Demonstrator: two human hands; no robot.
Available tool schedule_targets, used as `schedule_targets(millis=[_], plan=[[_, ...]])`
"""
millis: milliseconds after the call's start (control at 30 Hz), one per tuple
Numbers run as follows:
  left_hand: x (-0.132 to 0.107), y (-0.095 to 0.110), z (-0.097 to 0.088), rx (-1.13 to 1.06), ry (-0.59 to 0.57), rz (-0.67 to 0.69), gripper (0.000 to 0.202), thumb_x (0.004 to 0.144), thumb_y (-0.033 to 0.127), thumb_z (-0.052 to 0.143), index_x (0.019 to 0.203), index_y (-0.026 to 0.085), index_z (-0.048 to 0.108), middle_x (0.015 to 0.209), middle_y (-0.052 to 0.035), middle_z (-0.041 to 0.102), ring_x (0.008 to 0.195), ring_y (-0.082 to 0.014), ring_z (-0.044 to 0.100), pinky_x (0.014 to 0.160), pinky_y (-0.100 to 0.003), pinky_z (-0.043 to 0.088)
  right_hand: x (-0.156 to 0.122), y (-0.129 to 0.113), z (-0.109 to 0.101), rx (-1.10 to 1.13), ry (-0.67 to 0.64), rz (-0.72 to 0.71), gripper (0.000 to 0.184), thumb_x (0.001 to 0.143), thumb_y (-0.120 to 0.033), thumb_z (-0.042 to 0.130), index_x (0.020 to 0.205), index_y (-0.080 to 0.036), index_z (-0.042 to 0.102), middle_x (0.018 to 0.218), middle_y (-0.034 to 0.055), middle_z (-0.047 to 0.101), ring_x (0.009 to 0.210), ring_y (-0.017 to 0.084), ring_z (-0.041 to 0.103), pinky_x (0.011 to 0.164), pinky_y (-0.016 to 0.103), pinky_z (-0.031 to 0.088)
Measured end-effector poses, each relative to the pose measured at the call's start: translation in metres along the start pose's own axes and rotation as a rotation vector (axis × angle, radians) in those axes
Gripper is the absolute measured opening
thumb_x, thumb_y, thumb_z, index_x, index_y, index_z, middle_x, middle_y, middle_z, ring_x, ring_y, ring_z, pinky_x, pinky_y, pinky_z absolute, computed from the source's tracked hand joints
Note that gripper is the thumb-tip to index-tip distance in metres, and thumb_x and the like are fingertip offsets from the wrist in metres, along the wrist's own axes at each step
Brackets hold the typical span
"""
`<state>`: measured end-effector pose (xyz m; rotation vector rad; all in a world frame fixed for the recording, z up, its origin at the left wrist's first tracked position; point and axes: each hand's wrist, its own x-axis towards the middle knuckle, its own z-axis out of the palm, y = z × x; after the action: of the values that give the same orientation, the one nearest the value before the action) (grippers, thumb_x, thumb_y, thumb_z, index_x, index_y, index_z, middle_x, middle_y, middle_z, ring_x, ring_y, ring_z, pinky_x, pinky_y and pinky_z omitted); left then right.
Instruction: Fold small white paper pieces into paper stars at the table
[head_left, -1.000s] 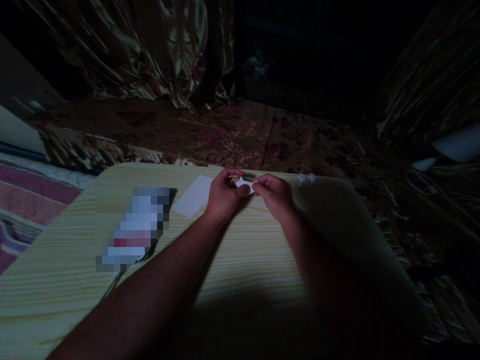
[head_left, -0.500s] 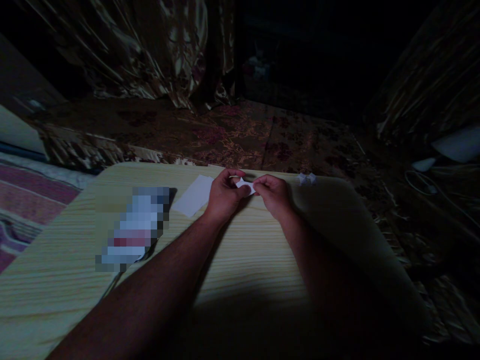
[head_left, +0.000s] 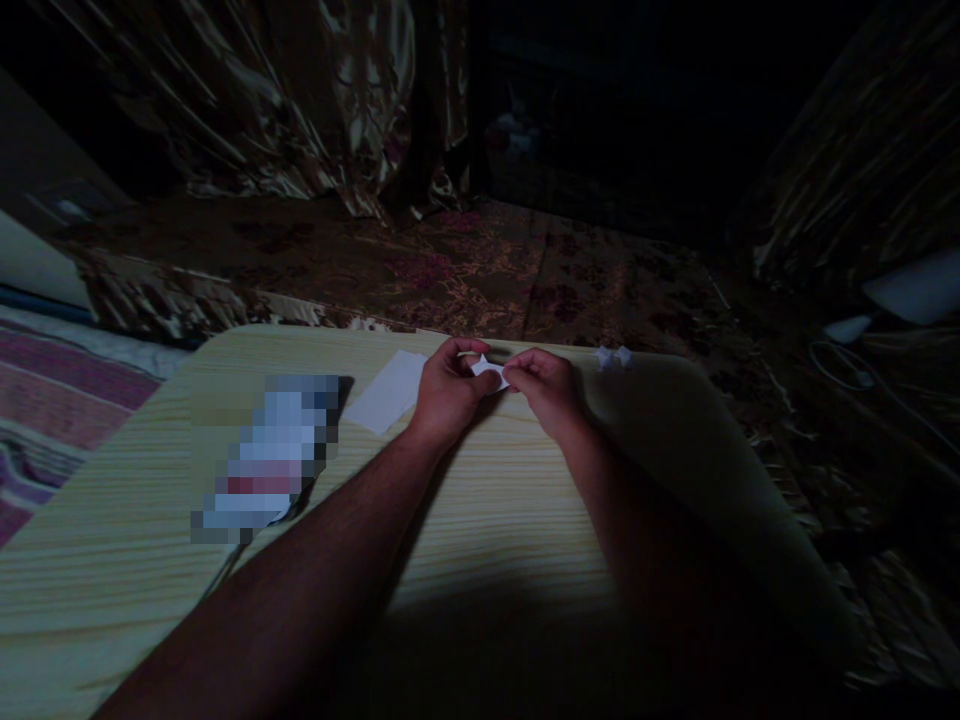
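Note:
A small piece of folded white paper (head_left: 486,368) with pointed corners is held between both hands near the table's far edge. My left hand (head_left: 452,388) grips its left side, thumb across the front and index finger curled behind. At the right end, my right hand (head_left: 546,388) pinches it between thumb and fingertips. Part of the paper is hidden by the fingers. White paper sheets (head_left: 386,392) lie flat just left of my left hand. Two small folded paper stars (head_left: 615,358) rest to the right, beyond my right hand.
A blurred-out device (head_left: 281,450) with a cable lies on the left of the wooden table (head_left: 510,520). Behind the table is a ledge with patterned cloth (head_left: 480,260) and curtains (head_left: 360,100). A white cable (head_left: 840,365) lies at the right.
The right thumb and fingertips have shifted very slightly left along the folded paper. Otherwise the hands and objects stay in place.

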<state>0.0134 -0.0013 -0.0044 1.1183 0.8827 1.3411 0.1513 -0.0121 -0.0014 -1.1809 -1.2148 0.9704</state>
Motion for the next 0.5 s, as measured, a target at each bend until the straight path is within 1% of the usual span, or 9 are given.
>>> schedule_targets(millis=[133,300,400,500], plan=[[-0.0004,0.0010,0.0007,0.019,0.009,-0.009,0.042,0.057,0.013,0.075,0.095,0.019,0.060,0.070,0.0025,0.063,0.055,-0.0100,0.057,0.056,-0.023,0.047,0.0008,0.0021,0.0004,-0.041,0.009,-0.004,0.012,0.068,-0.029,0.065,0.069,-0.018,0.063,0.061,-0.0021,0.061,0.059,0.012,0.054,0.058,0.025,0.041],[-0.0002,0.0011,0.0008,0.016,-0.003,-0.011,0.042,0.056,0.014,0.076,0.095,0.018,0.060,0.070,0.0023,0.064,0.055,-0.0102,0.057,0.056,-0.023,0.047,0.0012,0.0056,0.0000,-0.036,0.002,-0.029,0.012,0.069,-0.029,0.064,0.070,-0.018,0.062,0.061,-0.0027,0.060,0.058,0.011,0.053,0.058,0.024,0.040],[0.0005,-0.0001,0.0000,0.030,-0.003,-0.010,0.041,0.058,0.016,0.077,0.095,0.018,0.061,0.067,0.0025,0.063,0.054,-0.0105,0.057,0.056,-0.023,0.047,0.0008,0.0041,0.0000,-0.009,0.013,-0.027,0.012,0.069,-0.030,0.065,0.070,-0.017,0.062,0.063,-0.0021,0.060,0.059,0.012,0.054,0.058,0.025,0.041],[0.0008,-0.0001,-0.0004,0.040,0.022,-0.021,0.038,0.058,0.020,0.079,0.093,0.017,0.062,0.063,0.0034,0.061,0.053,-0.0103,0.056,0.055,-0.023,0.046,0.0006,0.0021,0.0000,0.000,0.035,-0.008,0.013,0.069,-0.030,0.065,0.071,-0.018,0.062,0.062,-0.0023,0.059,0.058,0.011,0.053,0.057,0.025,0.041]])
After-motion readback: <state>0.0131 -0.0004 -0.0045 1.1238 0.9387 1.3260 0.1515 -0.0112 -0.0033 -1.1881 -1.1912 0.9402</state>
